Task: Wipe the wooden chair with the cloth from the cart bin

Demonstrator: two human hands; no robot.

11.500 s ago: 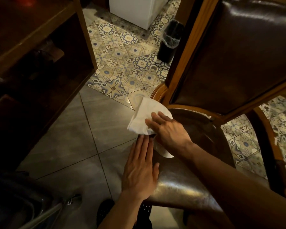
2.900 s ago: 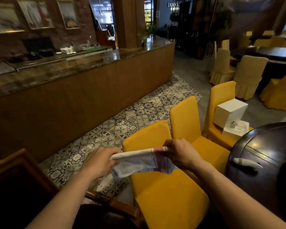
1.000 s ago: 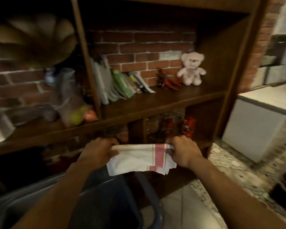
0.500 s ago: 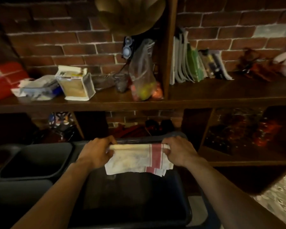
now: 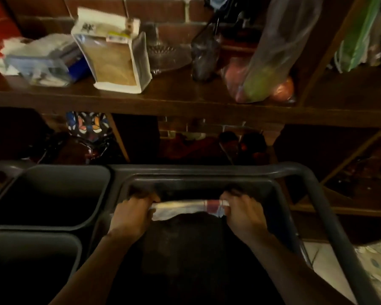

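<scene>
The white cloth (image 5: pixel 180 209) with a red stripe is stretched between both hands, inside the large dark cart bin (image 5: pixel 207 177). My left hand (image 5: pixel 133 213) grips its left end and my right hand (image 5: pixel 243 214) grips the striped right end. The cloth's lower part drops into the bin's dark interior and is hard to see. The wooden chair is out of view.
Two smaller grey bins (image 5: pixel 53 194) sit to the left on the cart, whose grey handle bar (image 5: pixel 326 216) runs down the right. Behind stands a wooden shelf (image 5: pixel 185 106) with boxes, a glass dish and a plastic bag of fruit (image 5: pixel 264 84). Patterned floor tiles (image 5: pixel 378 267) show at right.
Both hands have lowered the cloth from above the bin's rim down into the bin. The view has tilted down and moved closer to the cart.
</scene>
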